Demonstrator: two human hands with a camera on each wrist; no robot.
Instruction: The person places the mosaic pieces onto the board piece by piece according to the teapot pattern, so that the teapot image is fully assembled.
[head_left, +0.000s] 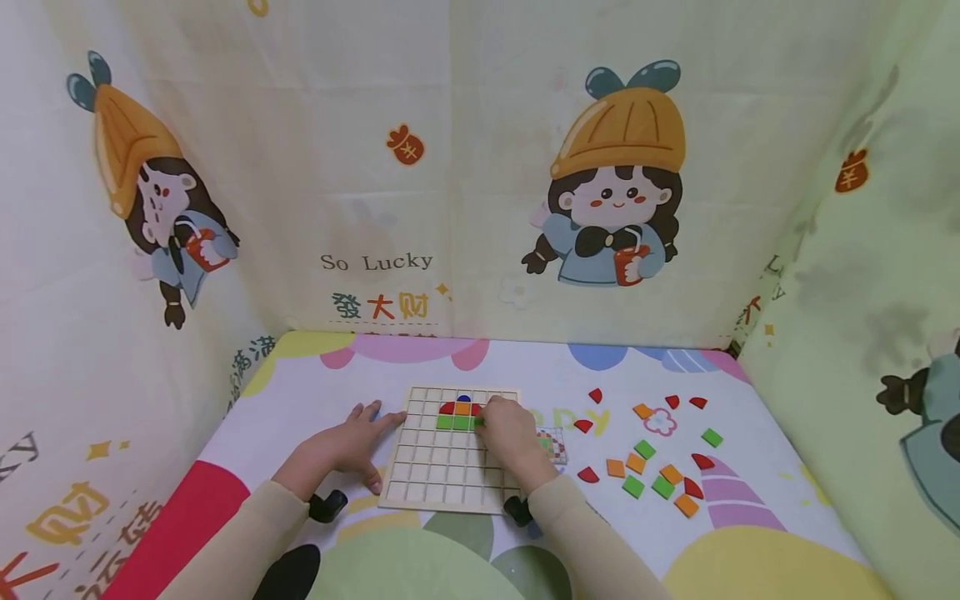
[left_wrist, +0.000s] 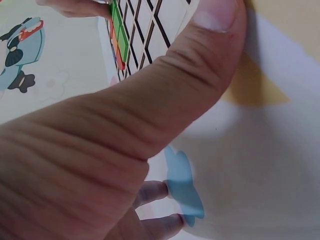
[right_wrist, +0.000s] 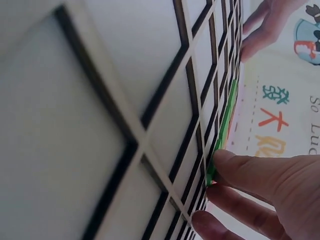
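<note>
A wooden grid board (head_left: pixel 427 475) lies on the table in the head view. Green square tiles (head_left: pixel 453 422) make a row in its upper part. Above them sit an orange tile (head_left: pixel 462 409) with red pieces (head_left: pixel 447 408) on either side, and a blue piece (head_left: pixel 463 399) tops the stack. My right hand (head_left: pixel 513 437) pinches a green tile (right_wrist: pixel 211 170) at the row's right end, thumb against it in the right wrist view. Fingers spread, my left hand (head_left: pixel 348 446) rests at the board's left edge, its thumb (left_wrist: pixel 215 30) beside the board in the left wrist view.
Right of the board lie loose orange squares (head_left: pixel 615 468), green squares (head_left: pixel 712 437) and red quarter-round pieces (head_left: pixel 588 475), several of each. A small patterned card (head_left: pixel 555 446), partly behind my right hand, lies at the board's right edge. Printed cloth walls (head_left: pixel 480 208) enclose the table.
</note>
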